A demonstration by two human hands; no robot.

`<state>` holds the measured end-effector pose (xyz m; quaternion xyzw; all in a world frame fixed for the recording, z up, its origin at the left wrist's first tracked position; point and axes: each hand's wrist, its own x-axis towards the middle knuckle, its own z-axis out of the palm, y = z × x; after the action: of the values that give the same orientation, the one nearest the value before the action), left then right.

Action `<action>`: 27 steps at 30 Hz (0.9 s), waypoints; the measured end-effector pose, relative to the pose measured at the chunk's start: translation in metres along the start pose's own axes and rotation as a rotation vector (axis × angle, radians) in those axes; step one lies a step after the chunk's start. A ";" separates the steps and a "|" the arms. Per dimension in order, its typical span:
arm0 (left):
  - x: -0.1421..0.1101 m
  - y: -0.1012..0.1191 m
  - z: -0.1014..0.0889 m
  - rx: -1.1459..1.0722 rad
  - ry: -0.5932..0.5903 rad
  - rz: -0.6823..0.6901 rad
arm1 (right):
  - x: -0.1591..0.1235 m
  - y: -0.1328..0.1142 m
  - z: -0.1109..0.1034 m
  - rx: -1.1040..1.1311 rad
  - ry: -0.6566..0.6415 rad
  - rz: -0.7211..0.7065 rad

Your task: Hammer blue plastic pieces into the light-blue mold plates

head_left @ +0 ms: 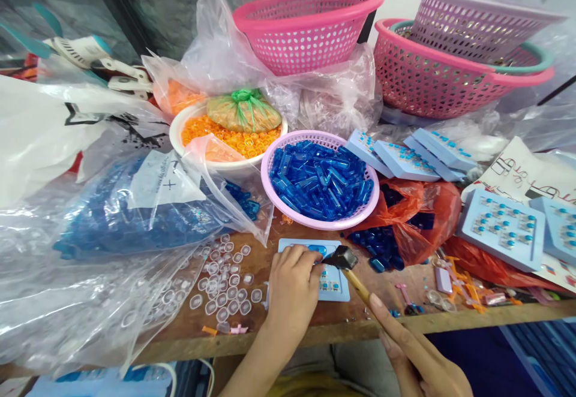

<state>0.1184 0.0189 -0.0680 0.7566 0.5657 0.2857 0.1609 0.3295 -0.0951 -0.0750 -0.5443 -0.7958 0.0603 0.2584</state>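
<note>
My left hand (292, 289) lies on a light blue jig tray (336, 289) at the table's front edge, fingers curled and pinching a small part against it. My right hand (416, 355) grips the wooden handle of a small hammer (344, 259). The hammer's black head hovers just over the tray, next to my left fingertips. A blue plastic piece (316, 248) sits in the tray's top row. Clear round caps (225, 289) lie scattered to the left of the tray.
A lilac basket of blue plastic pieces (320, 181) stands behind the tray, a white bowl of orange parts (225, 136) to its left. Big plastic bags (112, 217) fill the left. Filled blue trays (501, 229) lie right; pink baskets (310, 25) are stacked behind.
</note>
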 end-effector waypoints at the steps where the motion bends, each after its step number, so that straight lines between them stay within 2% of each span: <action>1: -0.001 0.000 0.000 0.000 0.008 0.020 | 0.000 0.002 0.001 -0.002 -0.017 -0.013; 3: -0.006 -0.003 -0.003 -0.034 0.054 0.080 | 0.000 0.004 0.004 -0.009 -0.027 -0.029; 5: -0.012 -0.015 -0.011 -0.050 0.163 0.127 | 0.000 0.007 0.006 -0.016 -0.013 -0.027; 7: -0.018 -0.034 -0.024 0.038 0.295 0.104 | -0.001 0.009 0.009 -0.019 0.010 -0.027; 9: -0.021 -0.056 -0.039 0.209 0.351 0.012 | -0.001 0.011 0.011 -0.010 0.035 -0.029; 11: -0.022 -0.075 -0.049 0.336 0.317 -0.058 | -0.001 0.013 0.012 0.011 0.053 -0.026; 13: -0.021 -0.086 -0.053 0.378 0.252 -0.064 | 0.000 0.013 0.013 0.032 0.053 -0.014; 17: -0.018 -0.089 -0.046 0.406 0.162 0.009 | 0.003 0.012 0.013 0.070 0.067 0.003; 20: -0.018 -0.089 -0.039 0.473 0.165 0.035 | 0.004 0.012 0.013 0.098 0.091 0.031; 22: -0.019 -0.091 -0.036 0.433 0.184 0.045 | 0.004 0.011 0.012 0.117 0.101 0.039; 27: -0.022 -0.092 -0.038 0.393 0.208 0.062 | 0.007 0.006 0.008 0.148 0.110 0.067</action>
<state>0.0205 0.0229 -0.0955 0.7570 0.6005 0.2512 -0.0576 0.3290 -0.0847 -0.0813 -0.5527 -0.7550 0.0976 0.3391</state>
